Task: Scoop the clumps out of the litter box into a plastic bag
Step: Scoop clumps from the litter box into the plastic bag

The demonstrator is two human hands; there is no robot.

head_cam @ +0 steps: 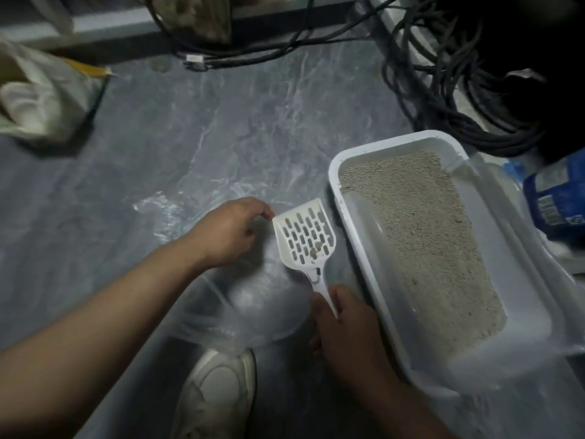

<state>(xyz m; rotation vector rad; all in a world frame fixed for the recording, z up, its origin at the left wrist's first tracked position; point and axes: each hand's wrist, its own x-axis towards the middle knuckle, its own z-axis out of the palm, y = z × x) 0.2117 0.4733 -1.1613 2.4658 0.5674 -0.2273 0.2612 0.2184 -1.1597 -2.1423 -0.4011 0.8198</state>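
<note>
Gripping the scoop [305, 236] handle, right hand [343, 324]; left hand [226, 232] pinches bag [253, 299].

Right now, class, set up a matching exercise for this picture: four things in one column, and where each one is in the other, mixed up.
Things
1. white slotted plastic scoop
2. clear plastic bag
3. white rectangular litter box
4. white sneaker

Places
A. bottom centre, on the floor
B. right of the scoop
C. held by its handle in the right hand
D. under the scoop, its rim pinched by the left hand

Pairs: 1-C, 2-D, 3-B, 4-A
</note>
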